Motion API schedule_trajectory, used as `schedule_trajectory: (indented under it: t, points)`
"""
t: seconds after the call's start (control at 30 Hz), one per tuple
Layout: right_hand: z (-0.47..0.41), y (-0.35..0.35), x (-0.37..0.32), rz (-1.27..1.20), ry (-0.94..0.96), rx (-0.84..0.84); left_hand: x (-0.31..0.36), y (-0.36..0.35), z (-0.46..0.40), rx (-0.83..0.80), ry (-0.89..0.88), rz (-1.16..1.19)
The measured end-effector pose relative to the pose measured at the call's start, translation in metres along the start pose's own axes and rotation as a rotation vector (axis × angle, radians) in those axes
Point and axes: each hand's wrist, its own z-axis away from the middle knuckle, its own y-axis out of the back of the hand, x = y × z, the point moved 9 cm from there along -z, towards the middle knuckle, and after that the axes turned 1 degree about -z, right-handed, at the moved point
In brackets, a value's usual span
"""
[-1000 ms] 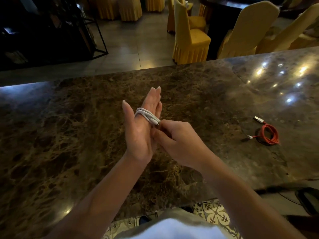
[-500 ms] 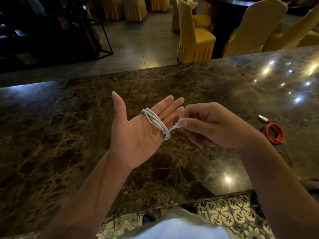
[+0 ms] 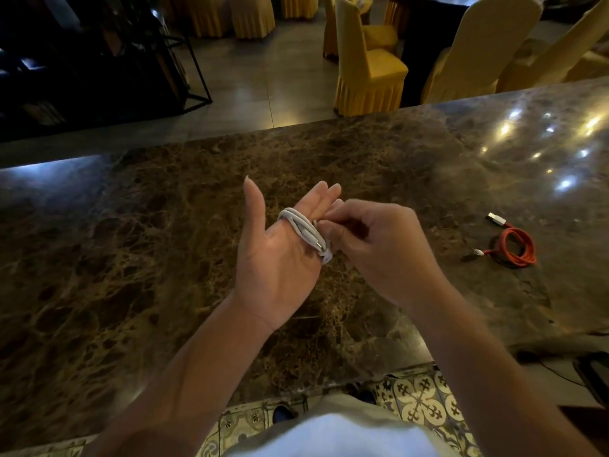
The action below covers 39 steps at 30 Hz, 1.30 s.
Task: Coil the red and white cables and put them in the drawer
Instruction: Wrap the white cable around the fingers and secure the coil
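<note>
The white cable is wound in several loops around the fingers of my left hand, which is held palm up above the marble counter with fingers straight and thumb apart. My right hand is pressed against the coil from the right, its fingertips pinching the cable's loose end beside the loops. The red cable lies coiled on the counter to the right, with its USB plug sticking out toward the far side. No drawer is in view.
The brown marble counter spreads under both hands, its near edge just in front of me. Yellow-covered chairs stand on the floor beyond the far edge. A dark object with a thin cord sits low at the right.
My right hand went out to the right drawing the cable's loose end, then came back in against the coil. My left hand turned palm up and then partly back.
</note>
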Motion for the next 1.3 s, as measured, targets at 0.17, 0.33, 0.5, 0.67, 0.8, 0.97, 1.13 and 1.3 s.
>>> schedule_trajectory:
  t: [0.17,0.33,0.5,0.67,0.8,0.97,1.13,1.3]
  points:
    - [0.007,-0.012,-0.014,0.223,0.138,-0.124,-0.003,0.009,-0.003,0.060,0.051,-0.034]
    - [0.006,-0.012,-0.017,0.320,0.166,0.059,-0.014,0.012,-0.010,0.099,0.126,-0.047]
    - [0.002,-0.014,0.002,0.002,0.048,-0.069,-0.016,0.008,-0.009,0.018,0.192,0.002]
    - [0.001,-0.013,0.005,-0.208,-0.019,-0.198,-0.010,-0.002,-0.009,-0.063,0.155,0.041]
    - [0.003,-0.025,0.017,-0.440,-0.142,-0.279,-0.013,0.001,-0.007,-0.020,0.085,0.003]
    - [0.000,-0.034,0.011,-0.400,-0.040,-0.214,-0.006,-0.005,-0.007,-0.006,0.030,-0.043]
    - [-0.005,-0.036,0.008,-0.470,0.068,-0.058,-0.002,-0.002,-0.004,0.093,-0.062,-0.109]
    - [-0.004,-0.035,0.003,-0.419,0.099,-0.074,0.008,-0.002,0.001,0.092,-0.125,-0.173]
